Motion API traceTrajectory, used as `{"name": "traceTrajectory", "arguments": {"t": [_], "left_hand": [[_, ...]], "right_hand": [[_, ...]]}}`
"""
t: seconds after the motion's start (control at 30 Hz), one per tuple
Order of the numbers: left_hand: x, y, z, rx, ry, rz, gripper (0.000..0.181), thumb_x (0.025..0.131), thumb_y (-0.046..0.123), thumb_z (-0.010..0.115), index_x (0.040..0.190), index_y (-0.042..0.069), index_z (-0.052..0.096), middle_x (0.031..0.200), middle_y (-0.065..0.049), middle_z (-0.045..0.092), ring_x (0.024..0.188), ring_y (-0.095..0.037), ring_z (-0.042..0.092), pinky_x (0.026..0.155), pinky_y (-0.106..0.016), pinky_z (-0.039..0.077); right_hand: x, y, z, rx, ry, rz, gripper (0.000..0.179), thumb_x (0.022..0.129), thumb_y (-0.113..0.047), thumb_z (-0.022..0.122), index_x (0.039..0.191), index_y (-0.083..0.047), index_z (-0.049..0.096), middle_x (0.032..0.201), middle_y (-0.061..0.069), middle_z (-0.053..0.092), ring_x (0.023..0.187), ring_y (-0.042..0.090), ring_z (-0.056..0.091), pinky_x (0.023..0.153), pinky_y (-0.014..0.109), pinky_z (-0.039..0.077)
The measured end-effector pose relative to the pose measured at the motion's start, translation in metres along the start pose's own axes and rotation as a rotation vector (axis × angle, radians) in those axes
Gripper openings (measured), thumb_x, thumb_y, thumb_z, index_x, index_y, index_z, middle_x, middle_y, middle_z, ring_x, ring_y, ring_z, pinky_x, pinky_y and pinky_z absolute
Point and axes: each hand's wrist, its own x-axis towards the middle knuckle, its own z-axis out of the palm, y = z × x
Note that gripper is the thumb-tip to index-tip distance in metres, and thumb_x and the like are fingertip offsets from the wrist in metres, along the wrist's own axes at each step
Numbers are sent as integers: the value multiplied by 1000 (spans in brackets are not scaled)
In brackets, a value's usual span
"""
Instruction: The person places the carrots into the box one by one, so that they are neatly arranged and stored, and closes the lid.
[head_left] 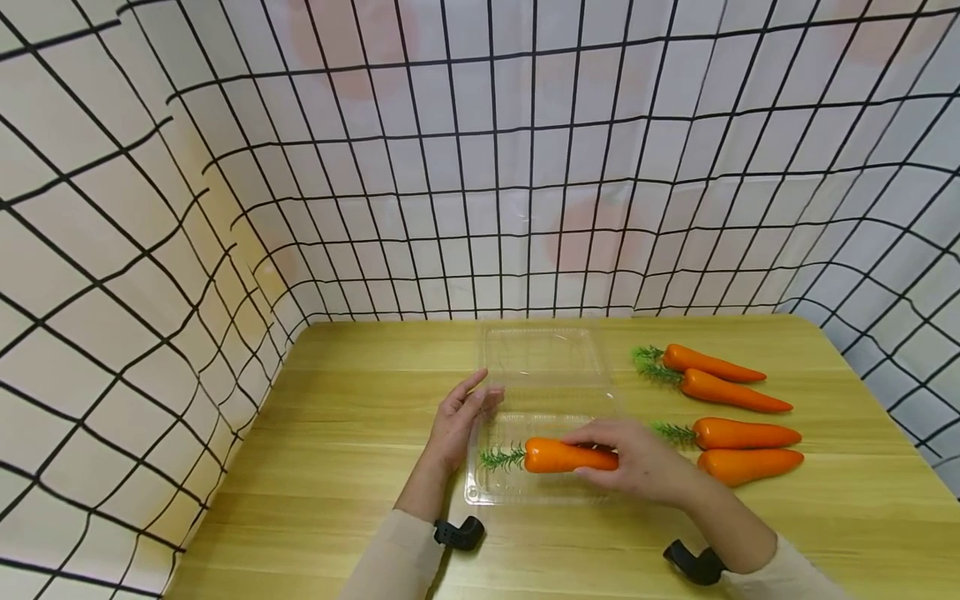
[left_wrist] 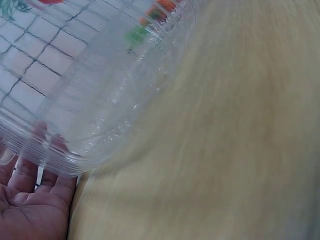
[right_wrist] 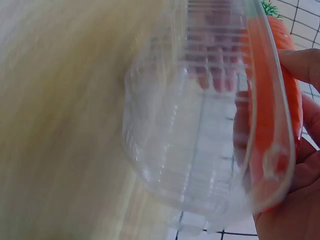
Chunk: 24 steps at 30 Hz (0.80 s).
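Head view: right hand [head_left: 637, 462] grips an orange carrot [head_left: 551, 455] over the near half of a clear plastic container [head_left: 525, 501].
Carrot lies crosswise, green top [head_left: 502, 457] to the left, tip hidden in the hand; cannot tell if it touches the plastic. Left hand [head_left: 454, 425] at container's left side, near the fold, fingers loosely extended and holding nothing; left wrist view shows some fingertips through the plastic, contact uncertain. Container's lid [head_left: 540, 358] folded back, lying toward the grid. To the right on the wood-grain worktop [head_left: 337, 467]: a far pair of carrots [head_left: 731, 391] and a near pair of carrots [head_left: 750, 434], tips pointing right. Black wire grid [head_left: 533, 92] stands behind and to both sides; right wrist view partly blurred.
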Motion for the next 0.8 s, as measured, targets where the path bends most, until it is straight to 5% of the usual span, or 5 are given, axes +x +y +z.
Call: {"name": "traceTrajectory", "arguments": {"t": [0.43, 0.8], "left_hand": [[0, -2, -3, 35, -32, 10, 52, 108, 23, 52, 155, 3, 39, 136, -19, 66, 127, -28, 64, 115, -44, 45], [3, -4, -3, -1, -27, 4, 52, 108, 18, 51, 155, 0, 38, 139, -29, 61, 131, -39, 59, 116, -48, 44]], "right_hand": [[4, -1, 13, 83, -126, 42, 32, 95, -39, 72, 127, -32, 70, 121, -10, 71, 101, 4, 61, 85, 26, 56], [8, -3, 16, 26, -176, 65, 30, 94, -34, 75, 123, -30, 71, 123, -9, 71, 108, 10, 64, 93, 33, 57]]}}
